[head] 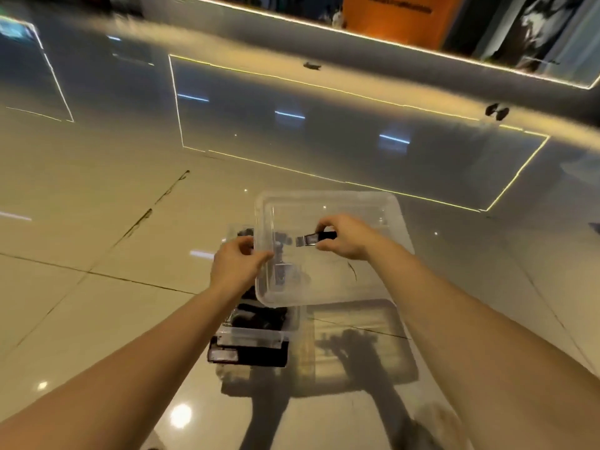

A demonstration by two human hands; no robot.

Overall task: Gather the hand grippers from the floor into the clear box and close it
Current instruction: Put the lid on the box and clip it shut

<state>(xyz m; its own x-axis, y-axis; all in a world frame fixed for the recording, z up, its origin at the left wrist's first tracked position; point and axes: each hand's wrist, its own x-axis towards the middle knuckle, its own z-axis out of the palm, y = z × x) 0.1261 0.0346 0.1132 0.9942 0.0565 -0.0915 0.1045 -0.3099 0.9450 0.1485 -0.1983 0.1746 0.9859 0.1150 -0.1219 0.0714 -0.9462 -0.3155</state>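
I hold a clear plastic lid (328, 287) tilted in the air over the clear box (259, 336), which stands on the floor below it. The box holds several black hand grippers (259, 316) and has a black latch (256, 354) on its near side. My left hand (238, 264) pinches the lid's left edge. My right hand (345, 237) is closed on a small black and silver latch piece (316, 238) at the lid. Two more black hand grippers lie far off on the floor, one (311, 65) at the back and one (496, 111) at the right.
The floor is glossy beige tile (97, 238) with a dark mirror-like inset (324, 125) edged by light strips. An orange panel (399, 17) stands against the back wall. Shadows of my arms and the lid fall on the tile near me.
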